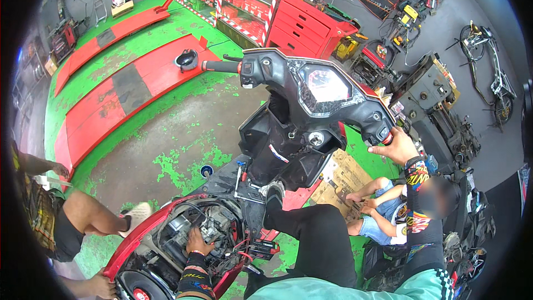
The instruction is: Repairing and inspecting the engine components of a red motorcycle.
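A scooter stands before me with its front end ahead and its seat area opened up. My right hand (395,147) is wrapped round the right handlebar grip (387,139), thumb lying toward me. My left hand (199,243) reaches into the engine bay (176,226) of the red body. Its fingers are curled at a grey metal engine part (209,232), and their tips are partly hidden. Cables and hoses surround that hand. Above the bars sits a bright instrument display (327,86). Beside the bay lies a black battery (264,249) with red leads.
A person (41,211) stands at left; another hand (101,285) rests on the scooter's rear. Someone sits on cardboard (343,180) at right. Tools (240,175) lie on the footboard. Red ramps (125,86), a red tool cabinet (302,25) and machinery (427,91) stand around.
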The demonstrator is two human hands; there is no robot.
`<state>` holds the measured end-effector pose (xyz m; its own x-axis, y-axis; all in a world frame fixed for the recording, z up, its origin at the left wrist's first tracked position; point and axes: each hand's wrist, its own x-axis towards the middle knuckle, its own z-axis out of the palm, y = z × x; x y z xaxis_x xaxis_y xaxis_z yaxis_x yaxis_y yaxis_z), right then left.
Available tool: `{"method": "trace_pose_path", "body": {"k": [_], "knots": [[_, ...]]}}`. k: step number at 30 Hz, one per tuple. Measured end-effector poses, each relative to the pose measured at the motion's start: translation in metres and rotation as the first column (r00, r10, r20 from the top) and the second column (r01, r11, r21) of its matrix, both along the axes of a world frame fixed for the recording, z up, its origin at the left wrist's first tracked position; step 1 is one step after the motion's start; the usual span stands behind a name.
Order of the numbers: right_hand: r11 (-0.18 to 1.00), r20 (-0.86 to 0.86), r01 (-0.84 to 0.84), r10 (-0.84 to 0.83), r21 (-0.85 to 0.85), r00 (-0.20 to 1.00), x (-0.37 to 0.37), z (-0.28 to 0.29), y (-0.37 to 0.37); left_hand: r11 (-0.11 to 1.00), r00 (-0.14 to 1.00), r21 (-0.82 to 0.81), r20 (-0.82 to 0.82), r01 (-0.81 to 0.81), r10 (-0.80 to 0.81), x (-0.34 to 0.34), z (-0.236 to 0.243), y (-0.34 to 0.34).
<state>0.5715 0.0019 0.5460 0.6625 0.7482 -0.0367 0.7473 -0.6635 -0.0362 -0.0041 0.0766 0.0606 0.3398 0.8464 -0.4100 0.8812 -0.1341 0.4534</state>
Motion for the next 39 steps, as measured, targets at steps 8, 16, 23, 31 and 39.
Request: {"method": "trace_pose_path", "body": {"k": [8,16,23,31,39], "knots": [[0.978,-0.062,-0.194,0.198,0.071,0.978,0.049,-0.017,-0.034,0.997,1.0,0.077,-0.023,0.014,-0.012,-0.005,-0.012,-0.003],[0.994,0.119,-0.033,0.02,0.107,0.993,0.01,-0.02,-0.025,0.997,0.999,0.072,-0.017,0.041,-0.04,-0.007,-0.012,-0.001],[0.987,0.143,0.04,-0.062,0.156,0.988,-0.005,-0.024,-0.026,0.999,0.999,0.04,-0.034,-0.016,0.017,-0.004,-0.01,-0.004],[0.984,0.21,0.048,-0.084,0.171,0.974,-0.012,-0.023,-0.027,0.999,0.998,0.013,-0.04,-0.05,0.051,0.005,0.008,-0.003],[0.962,0.363,0.105,-0.194,0.251,0.912,-0.033,-0.046,-0.032,0.995,0.999,0.093,0.029,-0.039,0.036,0.008,0.006,0.003]]}}
